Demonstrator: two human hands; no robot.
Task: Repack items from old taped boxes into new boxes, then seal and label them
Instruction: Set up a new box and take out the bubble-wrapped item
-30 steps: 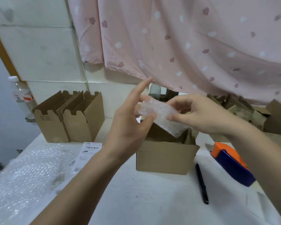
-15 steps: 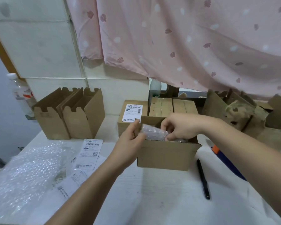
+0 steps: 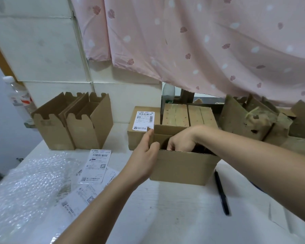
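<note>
An open brown cardboard box [image 3: 183, 167] stands in the middle of the white table [image 3: 165, 217]. My left hand [image 3: 144, 154] holds its left side, with the thumb on the front corner and the fingers up along the left flap. My right hand [image 3: 181, 140] reaches down inside the box with its fingers curled. The bubble-wrapped item it carried is hidden below the rim. A sealed box with a shipping label [image 3: 143, 120] sits just behind, next to two taped boxes [image 3: 188, 115].
Two empty open boxes [image 3: 72, 127] stand at the back left, beside a plastic bottle [image 3: 18, 99]. A bubble wrap sheet [image 3: 25, 187] and loose shipping labels [image 3: 97, 164] lie at the left. A black pen [image 3: 222, 192] lies right of the box. Torn old boxes [image 3: 250, 118] pile up at the back right.
Both hands came down from holding the bubble-wrapped item in the air. The right hand took it into the box, and the left hand moved to the box's left side.
</note>
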